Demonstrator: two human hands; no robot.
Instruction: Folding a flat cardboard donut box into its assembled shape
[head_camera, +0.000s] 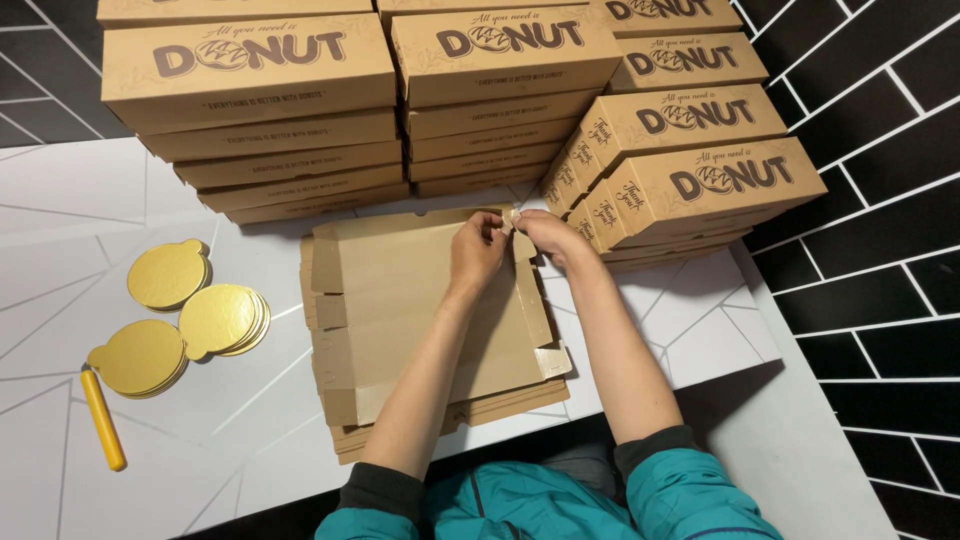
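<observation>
Hands: left hand (478, 248), right hand (545, 232) | pinch matte cardboard box flap (509, 216)

Fingers (497, 226) hide box flap corner; stacked boxes (250, 60) cut off at top.

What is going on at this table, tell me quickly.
A person is folding a flat brown cardboard box blank that lies on top of a small pile of blanks on the white table. The left hand and right hand pinch a tab at its far right corner. Stacks of finished boxes stand behind. To the left lie round gold cake boards and a yellow-handled tool.
</observation>
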